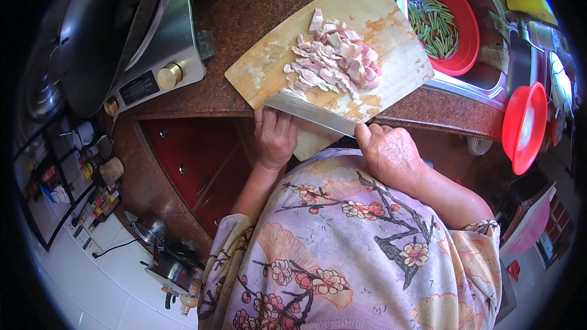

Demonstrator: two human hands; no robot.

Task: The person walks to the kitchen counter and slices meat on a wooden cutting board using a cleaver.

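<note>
My right hand point(392, 149) grips the handle of a broad-bladed kitchen knife point(316, 113), whose blade reaches left across the near part of a wooden cutting board point(261, 66). At the blade's far end is my left hand point(276, 140), fingers bent by the board's near left edge. Whether those fingers hold the board, press on the blade or only rest there is unclear. A heap of sliced raw pale pink meat point(337, 57) lies on the board just beyond the blade. Part of the board extends past the counter's front edge towards my body.
Left is a cooktop point(183, 59) with a dark wok point(91, 41). A metal sink point(493, 85) at right holds a red basin point(467, 36) with cut green beans point(433, 27) in water. Another red basin point(523, 128) is near the counter's right end. Red cabinet doors point(183, 146) sit below.
</note>
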